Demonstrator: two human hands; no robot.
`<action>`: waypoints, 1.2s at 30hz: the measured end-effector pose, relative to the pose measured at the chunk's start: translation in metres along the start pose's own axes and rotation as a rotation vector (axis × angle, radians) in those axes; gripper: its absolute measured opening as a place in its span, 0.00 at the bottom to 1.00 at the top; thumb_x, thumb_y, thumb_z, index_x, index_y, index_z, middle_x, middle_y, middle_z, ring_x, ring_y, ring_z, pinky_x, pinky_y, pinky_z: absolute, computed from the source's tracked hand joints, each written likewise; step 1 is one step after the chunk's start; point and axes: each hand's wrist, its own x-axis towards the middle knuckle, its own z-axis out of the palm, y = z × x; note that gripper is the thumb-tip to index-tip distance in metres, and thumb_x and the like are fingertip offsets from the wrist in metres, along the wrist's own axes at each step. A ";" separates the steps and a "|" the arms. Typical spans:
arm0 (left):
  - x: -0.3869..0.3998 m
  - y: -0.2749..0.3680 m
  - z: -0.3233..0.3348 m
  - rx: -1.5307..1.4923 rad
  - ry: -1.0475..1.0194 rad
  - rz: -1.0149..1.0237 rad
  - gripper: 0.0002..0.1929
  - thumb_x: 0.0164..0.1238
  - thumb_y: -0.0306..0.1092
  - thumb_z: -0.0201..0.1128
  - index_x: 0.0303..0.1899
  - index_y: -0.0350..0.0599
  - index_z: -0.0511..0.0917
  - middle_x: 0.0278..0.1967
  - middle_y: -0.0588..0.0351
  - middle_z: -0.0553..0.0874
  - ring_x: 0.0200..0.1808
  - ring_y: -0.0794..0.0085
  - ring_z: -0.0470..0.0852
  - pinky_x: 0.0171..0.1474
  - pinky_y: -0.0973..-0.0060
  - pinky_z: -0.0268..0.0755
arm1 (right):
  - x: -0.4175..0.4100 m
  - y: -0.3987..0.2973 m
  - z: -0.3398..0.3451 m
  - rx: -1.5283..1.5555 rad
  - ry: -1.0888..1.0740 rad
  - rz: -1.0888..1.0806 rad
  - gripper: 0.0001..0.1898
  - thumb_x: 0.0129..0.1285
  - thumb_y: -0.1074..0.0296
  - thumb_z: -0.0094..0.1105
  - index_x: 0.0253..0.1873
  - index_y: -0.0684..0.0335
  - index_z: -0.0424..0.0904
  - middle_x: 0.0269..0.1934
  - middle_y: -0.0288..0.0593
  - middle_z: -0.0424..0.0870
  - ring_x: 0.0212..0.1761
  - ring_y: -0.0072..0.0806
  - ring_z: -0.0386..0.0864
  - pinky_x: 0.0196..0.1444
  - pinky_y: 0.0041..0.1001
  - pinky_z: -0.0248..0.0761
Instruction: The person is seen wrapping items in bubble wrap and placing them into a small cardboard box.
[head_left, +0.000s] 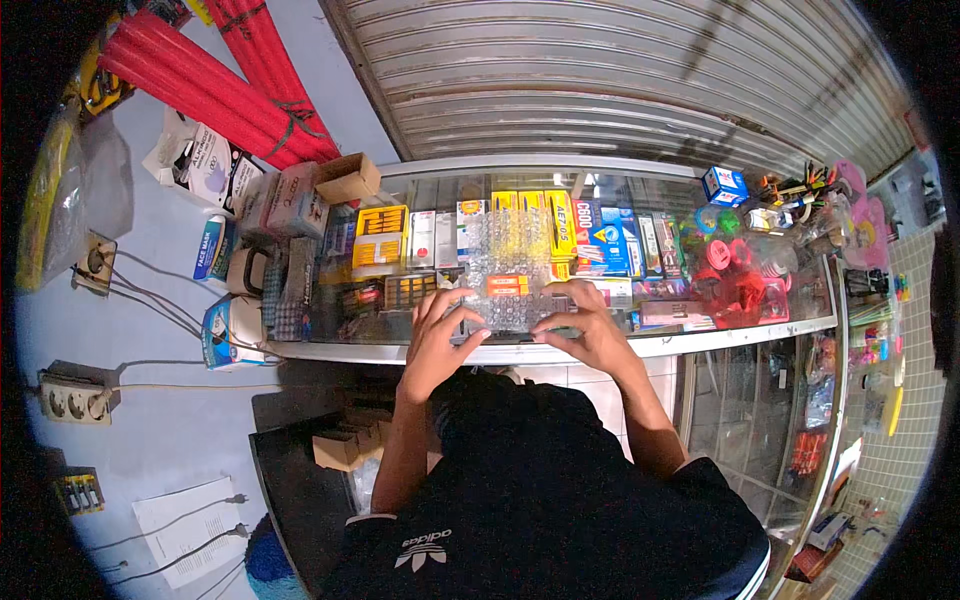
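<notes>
A sheet of clear bubble wrap (501, 247) lies over the glass top of a display counter (450, 350) before me. Two small orange boxes (508, 286) rest on the wrap near its front edge, one against the other. My left hand (442, 334) has thumb and forefinger at the wrap's near left corner, pinching it. At the near right corner my right hand (592, 330) does likewise, its other fingers bent above the wrap. The boxes sit between both hands, touched by neither.
Boxed pens and stationery (592, 236) show through the glass. On the counter's right stand a small blue box (724, 186) and a pen holder (802, 187). Boxes (296, 202) crowd its left end. Cables (157, 300) run along the left wall; a roller shutter (600, 82) rises behind.
</notes>
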 end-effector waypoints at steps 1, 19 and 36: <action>0.000 0.000 0.001 0.011 0.015 0.003 0.10 0.64 0.40 0.77 0.42 0.51 0.87 0.63 0.58 0.81 0.67 0.54 0.73 0.70 0.55 0.62 | -0.001 -0.001 0.001 -0.048 -0.033 -0.024 0.11 0.59 0.63 0.79 0.47 0.49 0.94 0.69 0.40 0.77 0.69 0.46 0.71 0.72 0.44 0.64; 0.001 0.003 0.003 0.025 0.049 -0.016 0.09 0.65 0.41 0.76 0.41 0.52 0.87 0.62 0.61 0.82 0.66 0.57 0.75 0.69 0.56 0.64 | 0.015 -0.014 -0.001 0.085 -0.043 0.017 0.09 0.61 0.65 0.77 0.43 0.54 0.86 0.71 0.45 0.74 0.75 0.48 0.67 0.76 0.46 0.58; 0.002 -0.003 -0.002 -0.090 0.006 0.003 0.08 0.68 0.30 0.70 0.45 0.46 0.82 0.63 0.55 0.82 0.67 0.52 0.75 0.70 0.56 0.64 | -0.003 0.010 0.003 -0.134 0.047 0.009 0.09 0.61 0.62 0.77 0.45 0.53 0.90 0.65 0.37 0.82 0.66 0.45 0.73 0.70 0.44 0.65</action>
